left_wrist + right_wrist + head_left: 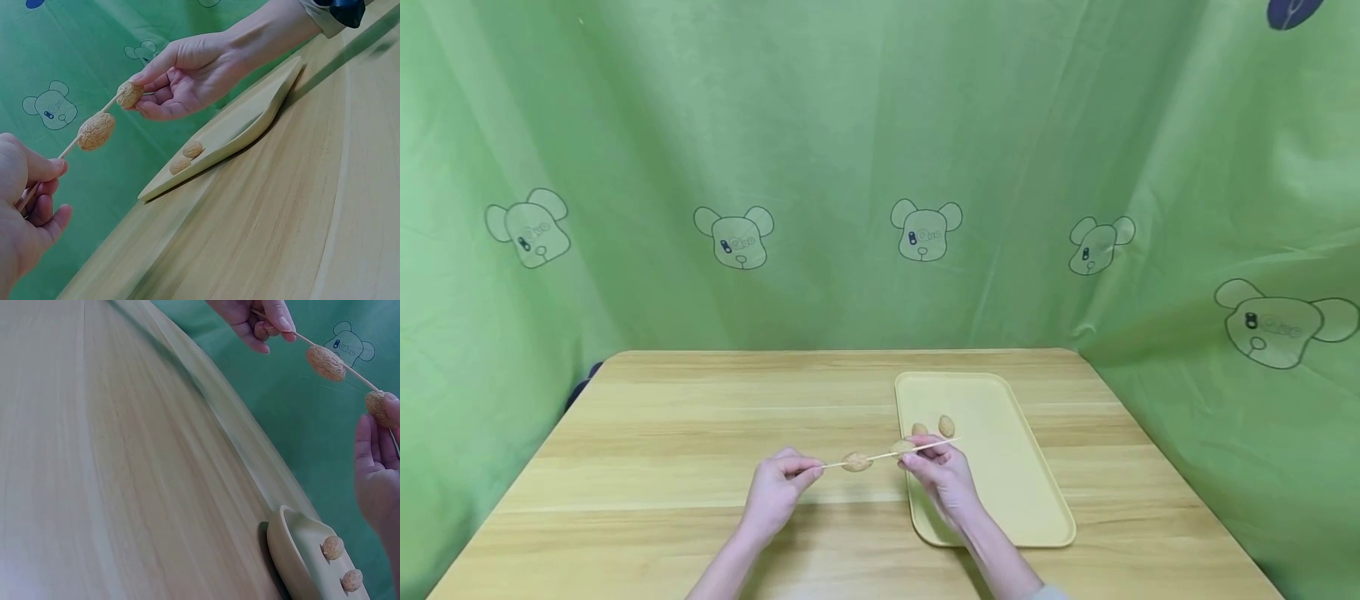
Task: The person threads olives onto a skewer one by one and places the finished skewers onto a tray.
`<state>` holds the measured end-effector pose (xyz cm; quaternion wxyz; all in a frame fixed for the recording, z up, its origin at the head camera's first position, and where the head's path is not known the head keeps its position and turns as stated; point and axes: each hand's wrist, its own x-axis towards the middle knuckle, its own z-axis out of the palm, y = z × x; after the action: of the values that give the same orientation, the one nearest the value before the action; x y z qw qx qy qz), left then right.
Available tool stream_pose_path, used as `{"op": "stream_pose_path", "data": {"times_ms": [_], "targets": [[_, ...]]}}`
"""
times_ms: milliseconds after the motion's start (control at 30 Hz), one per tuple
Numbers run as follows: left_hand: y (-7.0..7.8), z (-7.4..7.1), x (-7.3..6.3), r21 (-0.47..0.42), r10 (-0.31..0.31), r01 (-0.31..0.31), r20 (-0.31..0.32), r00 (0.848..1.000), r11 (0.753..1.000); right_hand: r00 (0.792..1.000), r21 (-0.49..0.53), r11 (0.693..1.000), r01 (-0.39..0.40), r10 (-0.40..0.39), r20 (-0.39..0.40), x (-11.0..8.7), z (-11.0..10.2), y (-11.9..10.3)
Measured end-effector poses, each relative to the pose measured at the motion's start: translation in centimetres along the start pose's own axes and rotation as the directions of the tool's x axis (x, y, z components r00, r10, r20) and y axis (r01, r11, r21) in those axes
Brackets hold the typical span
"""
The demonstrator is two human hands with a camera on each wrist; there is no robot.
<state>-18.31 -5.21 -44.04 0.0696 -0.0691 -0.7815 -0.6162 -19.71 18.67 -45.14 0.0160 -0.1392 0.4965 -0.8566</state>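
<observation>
A thin wooden skewer (880, 457) is held up over the table, slanting up to the right in the head view. My left hand (777, 492) pinches its left end between thumb and fingers. Threaded on the stick is one wrinkled tan oval ball (95, 130). Farther along, my right hand (946, 485) grips a second tan ball (130, 95) between thumb and fingertips, with the skewer running through it. The bare tip (951, 440) sticks out past that hand, above the tray.
A pale yellow tray (1011, 492) lies right of the middle of the wooden table (655, 467). Two more tan balls (333, 547) rest in it, near its left side in the head view. A green curtain (835, 125) with bear drawings hangs around the table.
</observation>
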Motion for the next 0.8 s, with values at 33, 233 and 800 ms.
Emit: {"op": "stream_pose_path", "data": {"times_ms": [33, 233, 800], "targets": [[-0.03, 0.00, 0.01, 0.001, 0.000, 0.000, 0.002, 1.000, 1.000, 1.000, 0.004, 1.000, 0.003, -0.003, 0.005, 0.00, 0.04, 0.04], [-0.17, -0.20, -0.05, -0.028, -0.001, 0.001, 0.013, 1.000, 1.000, 1.000, 0.013, 1.000, 0.001, -0.001, -0.004, -0.05, 0.25, 0.25], [-0.11, -0.18, -0.09, -0.014, -0.002, 0.003, 0.019, 1.000, 1.000, 0.996, -0.015, 0.999, -0.028, 0.027, -0.090, -0.01, 0.95, 0.72]]}}
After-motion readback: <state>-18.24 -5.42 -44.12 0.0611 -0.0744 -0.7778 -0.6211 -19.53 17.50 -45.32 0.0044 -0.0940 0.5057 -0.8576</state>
